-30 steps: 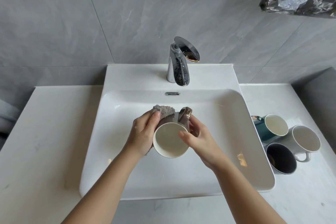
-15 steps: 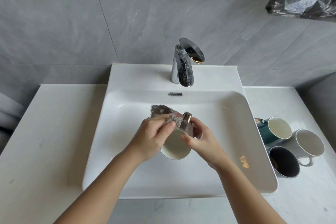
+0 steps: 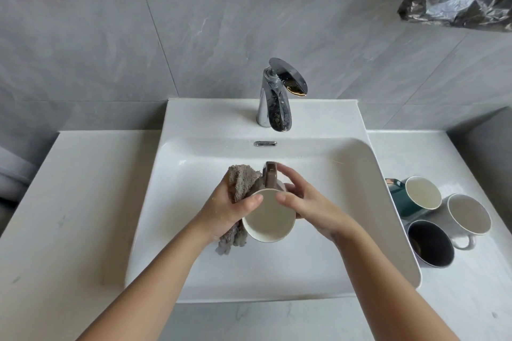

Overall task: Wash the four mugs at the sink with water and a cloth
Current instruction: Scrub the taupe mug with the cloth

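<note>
Over the sink (image 3: 388,202), left hand (image 3: 227,210) grips grey cloth (image 3: 243,183) against the mug (image 3: 268,216); right hand (image 3: 307,205) curls round mug's side.

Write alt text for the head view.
Over a white sink, the left hand presses a grey cloth against a mug held by the right hand. Three other mugs sit on the counter to the right.

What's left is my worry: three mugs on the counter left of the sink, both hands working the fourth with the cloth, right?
No: the head view shows the three mugs on the counter right of the sink. Left hand and right hand work the fourth mug with the cloth.
</note>
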The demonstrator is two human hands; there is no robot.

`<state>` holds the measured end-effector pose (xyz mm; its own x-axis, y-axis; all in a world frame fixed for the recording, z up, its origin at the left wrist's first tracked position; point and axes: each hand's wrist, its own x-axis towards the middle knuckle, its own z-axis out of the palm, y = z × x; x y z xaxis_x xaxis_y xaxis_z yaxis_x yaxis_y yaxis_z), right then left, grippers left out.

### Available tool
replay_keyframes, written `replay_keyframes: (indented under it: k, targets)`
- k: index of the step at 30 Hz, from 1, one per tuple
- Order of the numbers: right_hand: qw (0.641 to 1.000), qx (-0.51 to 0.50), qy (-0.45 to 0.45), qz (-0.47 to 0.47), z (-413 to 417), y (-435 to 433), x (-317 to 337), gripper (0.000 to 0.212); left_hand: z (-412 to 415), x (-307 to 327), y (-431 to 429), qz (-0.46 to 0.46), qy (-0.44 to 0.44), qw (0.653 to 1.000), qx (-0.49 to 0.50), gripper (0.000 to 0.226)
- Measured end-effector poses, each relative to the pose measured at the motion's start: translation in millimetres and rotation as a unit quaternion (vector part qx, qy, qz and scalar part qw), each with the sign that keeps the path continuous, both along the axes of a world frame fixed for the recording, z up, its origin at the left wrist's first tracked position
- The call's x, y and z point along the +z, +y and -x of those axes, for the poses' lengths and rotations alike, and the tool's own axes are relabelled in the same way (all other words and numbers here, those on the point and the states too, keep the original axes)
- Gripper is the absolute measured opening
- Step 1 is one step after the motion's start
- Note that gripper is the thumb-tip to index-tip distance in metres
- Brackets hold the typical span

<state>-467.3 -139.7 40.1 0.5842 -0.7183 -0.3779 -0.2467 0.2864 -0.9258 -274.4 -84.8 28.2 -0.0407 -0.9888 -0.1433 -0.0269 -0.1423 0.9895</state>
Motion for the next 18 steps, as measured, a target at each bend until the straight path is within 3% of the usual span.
replay_keyframes:
  k: [4, 8, 9, 12, 15, 18]
  targets:
    - [0.993, -0.084, -0.063, -0.045, -2, 24, -10, 0.079, 15, -8, 8, 0.007, 0.042, 0.993, 0.111, 0.045]
    - [0.977, -0.176, -0.108, -0.053, -12, 33, -15, 0.051, 28, -7, 7, -0.021, 0.030, 0.985, 0.171, 0.069]
    - [0.975, -0.186, -0.107, -0.049, -14, 32, -15, 0.047, 29, -9, 6, -0.020, 0.007, 0.984, 0.179, 0.065]
    - [0.976, -0.196, -0.089, -0.025, -16, 29, -13, 0.046, 29, 0, 5, 0.040, -0.060, 0.973, 0.221, 0.027]
    - [0.978, -0.194, -0.072, -0.011, -11, 28, -13, 0.059, 24, 11, 5, 0.079, -0.081, 0.977, 0.181, 0.019]
    - [0.982, -0.172, -0.071, 0.018, -3, 30, -12, 0.062, 10, 12, -1, 0.039, -0.057, 0.982, 0.177, 0.017]
